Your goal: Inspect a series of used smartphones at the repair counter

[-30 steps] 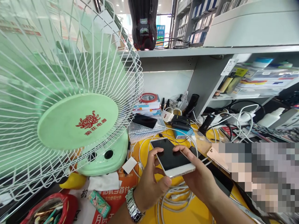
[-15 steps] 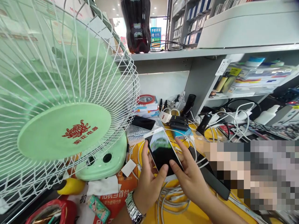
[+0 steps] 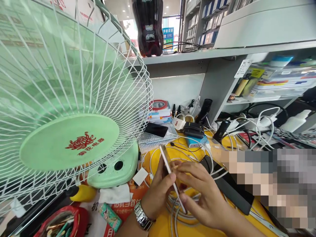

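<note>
Smartphone [image 3: 168, 166] turned edge-on since the earlier frame

Head view: a loose pinch during handling could, I judge, drop it onto the coiled cable [image 3: 172, 217] beneath. The smartphone is between the hands: left hand [image 3: 159, 189] holding its left side, thumb on the edge; right hand [image 3: 203, 191] half curled at its right, whether gripping I cannot tell.

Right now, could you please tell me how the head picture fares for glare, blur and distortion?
In the head view, the wide lens seems to stretch the fan at left; in the head view, highlights glint on the dark bottle; in the head view, pixelation hides the lower right, while the phone's slant leaves its display unreadable.
</note>
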Demonstrator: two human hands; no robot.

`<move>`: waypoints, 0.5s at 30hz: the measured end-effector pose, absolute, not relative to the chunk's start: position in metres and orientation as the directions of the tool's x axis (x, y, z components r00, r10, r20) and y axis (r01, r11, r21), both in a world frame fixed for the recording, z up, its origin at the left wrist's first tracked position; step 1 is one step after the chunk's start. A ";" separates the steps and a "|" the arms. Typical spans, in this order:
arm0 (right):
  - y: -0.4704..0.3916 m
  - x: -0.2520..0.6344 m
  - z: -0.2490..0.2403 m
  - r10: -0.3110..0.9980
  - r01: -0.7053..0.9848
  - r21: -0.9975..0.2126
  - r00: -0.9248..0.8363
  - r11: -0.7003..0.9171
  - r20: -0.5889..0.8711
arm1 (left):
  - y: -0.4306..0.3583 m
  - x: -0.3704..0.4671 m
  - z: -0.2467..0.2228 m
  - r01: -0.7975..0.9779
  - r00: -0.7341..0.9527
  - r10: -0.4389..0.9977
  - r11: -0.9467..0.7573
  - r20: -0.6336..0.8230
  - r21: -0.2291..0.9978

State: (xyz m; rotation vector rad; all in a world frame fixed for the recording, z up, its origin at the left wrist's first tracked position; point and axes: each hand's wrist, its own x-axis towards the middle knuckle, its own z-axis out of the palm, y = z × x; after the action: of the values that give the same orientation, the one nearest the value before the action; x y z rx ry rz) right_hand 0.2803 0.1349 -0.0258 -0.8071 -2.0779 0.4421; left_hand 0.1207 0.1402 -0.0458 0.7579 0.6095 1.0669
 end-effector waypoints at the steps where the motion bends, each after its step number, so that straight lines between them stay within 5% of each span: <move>1: 0.136 0.282 -0.025 0.689 0.356 -0.591 -0.404 0.724 0.602 | 0.140 0.120 -0.046 -0.599 0.433 0.895 0.374 -0.107 0.708; 6: 0.137 0.285 -0.025 0.741 0.274 -0.690 -0.180 0.670 0.647 | 0.142 0.116 -0.043 -0.669 0.626 0.767 0.622 -0.142 0.407; 11: 0.139 0.285 -0.028 0.778 0.304 -0.729 -0.070 0.613 0.624 | 0.143 0.111 -0.040 -0.736 0.597 0.801 0.571 -0.049 0.363; 15: 0.141 0.286 -0.034 0.820 0.345 -0.755 -0.086 0.557 0.566 | 0.141 0.109 -0.045 -0.682 0.640 0.768 0.571 -0.005 0.456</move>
State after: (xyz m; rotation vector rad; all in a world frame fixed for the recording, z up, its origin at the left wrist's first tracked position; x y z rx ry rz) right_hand 0.2862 0.1407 -0.0341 -0.9877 -1.6740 0.5301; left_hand 0.1094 0.1410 -0.0450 0.4407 0.2123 0.8580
